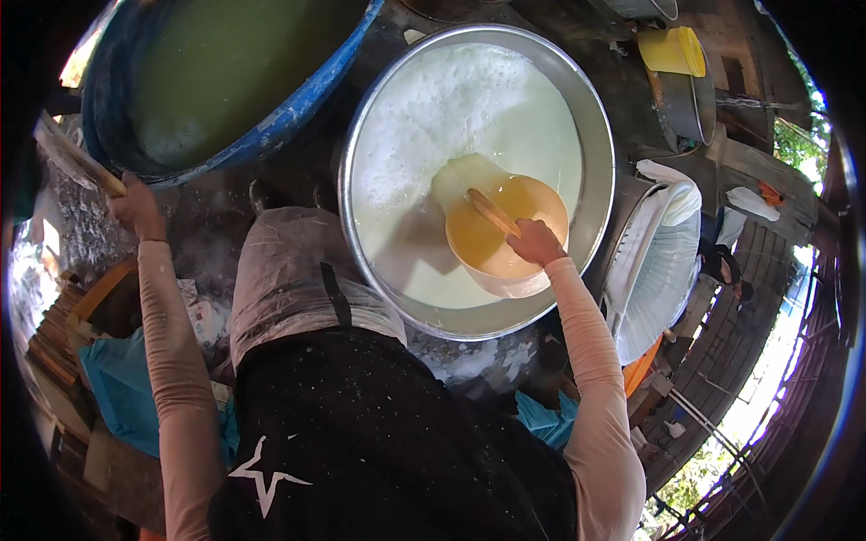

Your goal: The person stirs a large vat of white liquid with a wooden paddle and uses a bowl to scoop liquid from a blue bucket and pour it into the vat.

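Note:
My right hand [537, 243] is closed around the short wooden handle of a round dipper [523, 281]. The dipper is tilted in a wide metal tub [597, 117], and yellowish liquid lies inside it. Pale, milky liquid [557, 153] fills much of the tub, with white foam [406, 108] over its far left part. Out to the left, my left hand [138, 209] grips a wooden stick [79, 160] beside the blue vat. The stick's far end runs toward the left rim of the picture.
A large blue vat [311, 104] of greenish liquid stands at the far left. Right of the tub is a container draped with white cloth [663, 261]. A yellow bucket [672, 50] sits in a metal pot [704, 104] at the far right. Firewood [56, 347] is stacked at left.

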`<state>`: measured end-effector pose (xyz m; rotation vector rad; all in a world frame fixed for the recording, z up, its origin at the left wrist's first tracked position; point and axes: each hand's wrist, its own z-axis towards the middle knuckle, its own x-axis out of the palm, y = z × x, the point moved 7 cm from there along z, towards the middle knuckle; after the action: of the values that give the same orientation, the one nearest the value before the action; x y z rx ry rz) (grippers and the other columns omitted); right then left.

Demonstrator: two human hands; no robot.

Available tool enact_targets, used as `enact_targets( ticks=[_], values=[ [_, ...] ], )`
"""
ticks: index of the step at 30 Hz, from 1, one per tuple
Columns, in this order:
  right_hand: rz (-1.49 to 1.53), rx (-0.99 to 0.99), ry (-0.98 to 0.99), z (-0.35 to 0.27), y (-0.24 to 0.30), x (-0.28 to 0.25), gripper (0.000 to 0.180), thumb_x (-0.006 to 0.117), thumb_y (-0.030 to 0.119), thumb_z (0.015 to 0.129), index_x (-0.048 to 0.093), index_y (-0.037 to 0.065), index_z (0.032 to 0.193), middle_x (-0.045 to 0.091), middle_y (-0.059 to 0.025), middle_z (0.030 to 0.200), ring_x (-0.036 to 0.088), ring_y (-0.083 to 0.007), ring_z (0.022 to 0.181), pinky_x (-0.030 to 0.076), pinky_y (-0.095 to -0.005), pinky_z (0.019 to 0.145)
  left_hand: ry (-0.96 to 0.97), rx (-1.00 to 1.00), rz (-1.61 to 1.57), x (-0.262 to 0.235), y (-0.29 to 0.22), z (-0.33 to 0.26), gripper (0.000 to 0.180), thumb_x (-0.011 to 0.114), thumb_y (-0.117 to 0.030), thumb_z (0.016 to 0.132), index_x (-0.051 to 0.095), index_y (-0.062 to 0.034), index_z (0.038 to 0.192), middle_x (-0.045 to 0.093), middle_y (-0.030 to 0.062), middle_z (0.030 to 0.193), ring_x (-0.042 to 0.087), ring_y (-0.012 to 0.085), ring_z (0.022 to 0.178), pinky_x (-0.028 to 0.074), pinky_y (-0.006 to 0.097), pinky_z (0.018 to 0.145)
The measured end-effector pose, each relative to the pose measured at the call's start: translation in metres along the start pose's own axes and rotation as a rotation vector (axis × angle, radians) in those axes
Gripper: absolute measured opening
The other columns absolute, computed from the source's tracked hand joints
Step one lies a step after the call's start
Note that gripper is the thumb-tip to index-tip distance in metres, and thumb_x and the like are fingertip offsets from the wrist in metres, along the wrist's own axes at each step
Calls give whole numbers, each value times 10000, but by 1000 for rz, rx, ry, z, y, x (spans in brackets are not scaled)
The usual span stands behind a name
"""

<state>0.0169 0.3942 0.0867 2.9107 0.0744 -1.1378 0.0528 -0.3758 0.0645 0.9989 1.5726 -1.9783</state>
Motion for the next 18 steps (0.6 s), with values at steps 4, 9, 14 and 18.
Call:
enact_targets(
  ticks=[4,9,14,18],
  values=[
    [-25,45,53,-6,23,-5,382,614,308,800,694,-29,962,686,-294,931,675,-441,908,533,-504,851,31,-23,-85,-4,-11,-13,582,659,-365,879,580,117,1195,659,282,1121,636,429,1041,469,474,922],
    [-109,101,115,-7,44,-9,379,611,315,795,697,-22,946,690,-286,910,677,-438,876,535,-490,837,30,60,-202,-2,-9,-20,552,658,-325,901,564,147,1172,642,306,1112,630,438,1036,474,463,914],
    [-232,104,175,-5,76,-21,363,594,262,767,690,-51,924,700,-268,884,692,-413,844,550,-469,807,29,92,-320,-9,-24,-33,525,656,-309,926,538,147,1157,639,296,1045,634,393,956,474,452,871],
    [-282,128,208,-5,112,-43,329,592,233,763,692,-49,900,711,-240,855,707,-382,795,563,-455,763,141,41,-367,-8,-26,-34,472,642,-320,950,522,119,1078,626,241,948,611,324,844,484,424,801]
  ],
)
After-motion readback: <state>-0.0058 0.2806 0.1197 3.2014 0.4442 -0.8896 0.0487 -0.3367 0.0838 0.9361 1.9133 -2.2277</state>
